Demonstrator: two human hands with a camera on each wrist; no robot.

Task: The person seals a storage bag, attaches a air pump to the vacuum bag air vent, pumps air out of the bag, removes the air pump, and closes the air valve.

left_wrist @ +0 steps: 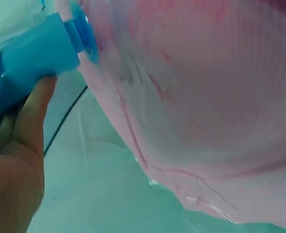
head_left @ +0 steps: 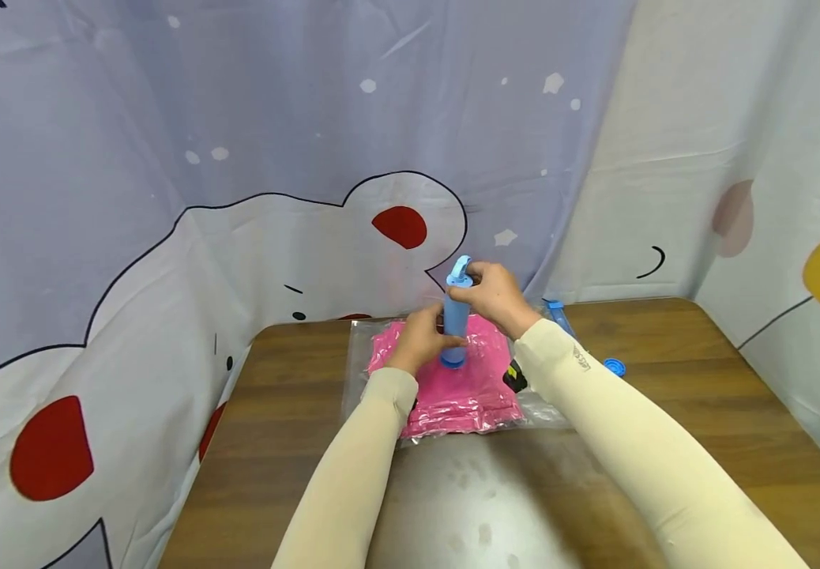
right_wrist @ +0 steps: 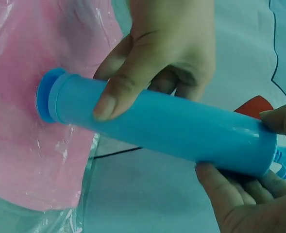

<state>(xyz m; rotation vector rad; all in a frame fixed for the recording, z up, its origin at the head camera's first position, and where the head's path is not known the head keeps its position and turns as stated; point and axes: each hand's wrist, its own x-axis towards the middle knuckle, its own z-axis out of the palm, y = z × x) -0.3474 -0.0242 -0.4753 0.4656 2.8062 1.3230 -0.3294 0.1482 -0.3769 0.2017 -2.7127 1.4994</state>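
Observation:
A blue hand pump [head_left: 457,320] stands upright with its flanged foot on a clear plastic storage bag [head_left: 362,348]. Pink folded fabric [head_left: 445,399] lies flat inside that bag. Round the lower part of the barrel, my left hand [head_left: 420,340] grips the pump, its thumb across the front in the right wrist view. My right hand [head_left: 497,294] holds the top end, just below the looped handle [head_left: 460,265]. Close up in the right wrist view, the pump's foot [right_wrist: 48,95] presses on the bag; whatever lies under it is hidden.
A round blue cap [head_left: 615,367] lies on the wooden table [head_left: 652,332] to the right. Behind my right forearm is a blue strip [head_left: 558,316], partly covered. A small black and yellow item [head_left: 514,377] sits at the bag's right side. A printed curtain [head_left: 275,261] hangs behind the table.

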